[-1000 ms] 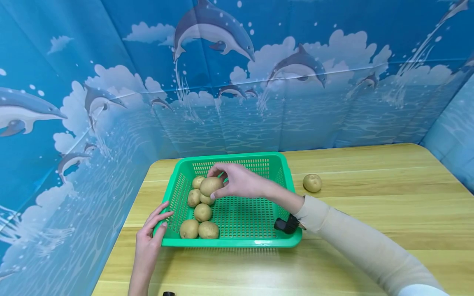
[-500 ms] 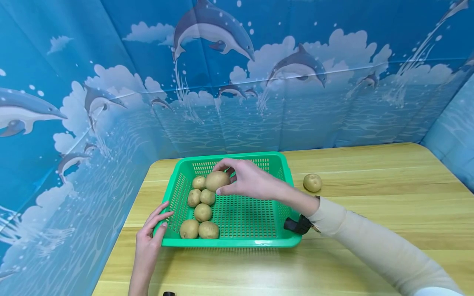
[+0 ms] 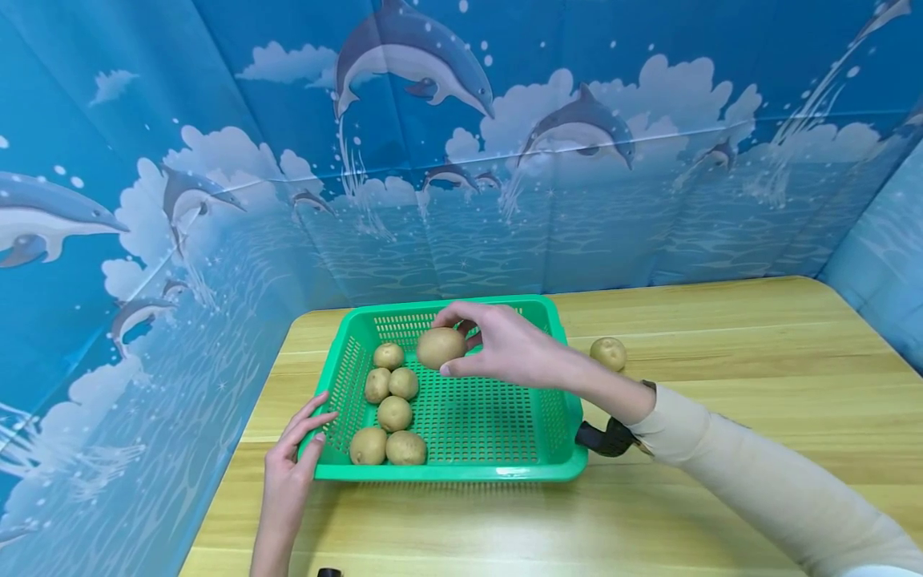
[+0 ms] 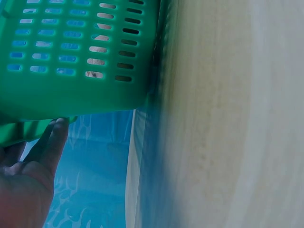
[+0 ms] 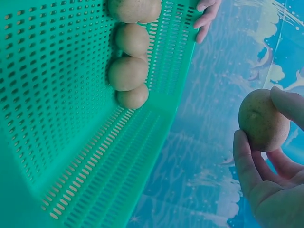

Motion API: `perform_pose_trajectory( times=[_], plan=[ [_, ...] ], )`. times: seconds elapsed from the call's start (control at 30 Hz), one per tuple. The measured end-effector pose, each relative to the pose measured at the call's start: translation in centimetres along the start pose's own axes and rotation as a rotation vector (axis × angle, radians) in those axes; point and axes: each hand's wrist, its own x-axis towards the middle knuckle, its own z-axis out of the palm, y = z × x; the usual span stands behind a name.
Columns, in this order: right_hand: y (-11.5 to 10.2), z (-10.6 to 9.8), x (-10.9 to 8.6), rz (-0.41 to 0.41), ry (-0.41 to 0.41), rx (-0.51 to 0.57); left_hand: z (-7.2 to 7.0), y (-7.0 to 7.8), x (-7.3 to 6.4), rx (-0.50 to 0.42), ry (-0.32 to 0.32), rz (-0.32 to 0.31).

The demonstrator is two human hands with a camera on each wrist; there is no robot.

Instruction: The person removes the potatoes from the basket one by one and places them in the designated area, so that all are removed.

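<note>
A potato (image 3: pixel 441 348) is held between the thumb and fingers of my right hand (image 3: pixel 515 344), above the back middle of a green plastic basket (image 3: pixel 450 473). The right wrist view shows the same potato (image 5: pixel 264 120) pinched at its sides, apart from the others. My left hand (image 3: pixel 292 453) rests on the basket's left rim, fingertips over the edge. Its straight fingers (image 4: pixel 53 145) touch the rim in the left wrist view. Inside the basket, several potatoes lie along the left side, among them one in the back corner (image 3: pixel 388 356) and one at the front (image 3: pixel 406 447).
One more potato (image 3: pixel 608 353) lies on the wooden table (image 3: pixel 735 385) right of the basket, partly behind my right forearm. A blue dolphin-print curtain (image 3: pixel 461 200) stands behind and to the left. A small black object (image 3: pixel 329 572) shows at the bottom edge.
My right hand has lifted the potato up and to the right, away from the ones in the basket's left side. The left hand and the basket have stayed put.
</note>
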Motion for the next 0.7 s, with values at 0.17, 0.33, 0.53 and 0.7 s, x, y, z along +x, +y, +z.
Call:
perform_pose_trajectory(
  times=[0.17, 0.33, 0.53, 0.7],
  plan=[
    [0.3, -0.4, -0.6, 0.003, 0.024, -0.005, 0.0, 0.0, 0.0, 0.005, 0.0, 0.0],
    [0.8, -0.8, -1.2, 0.002, 0.048, -0.026, 0.0, -0.1, 0.0, 0.011, -0.004, 0.001],
    [1.2, -1.4, -2.0, -0.004, 0.053, 0.006, -0.1, -0.1, 0.0, 0.016, -0.005, -0.01],
    [1.5, -2.1, -2.5, 0.001, 0.053, 0.022, 0.0, 0.0, 0.0, 0.014, -0.003, -0.001]
  ],
)
